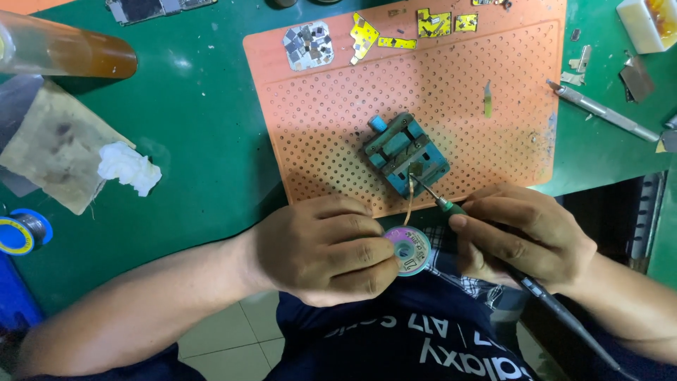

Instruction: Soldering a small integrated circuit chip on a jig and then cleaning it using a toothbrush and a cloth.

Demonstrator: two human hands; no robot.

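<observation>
Desoldering braid runs up from a small round spool to the part clamped in the blue-green holder, which sits near the middle of the perforated orange mat. The left hand is closed around the spool, pinching it at the near edge of the mat. The right hand grips a soldering iron like a pen, its tip touching the braid on the clamped part. Judging by this, the step in hand is wicking solder off the part; the next move likely calls for keeping tip and braid together while sliding fresh braid over the spot. Farther off lie yellow foil pieces and metal shields on the mat's far edge, a scalpel to the right, and white putty on a rag to the left.
</observation>
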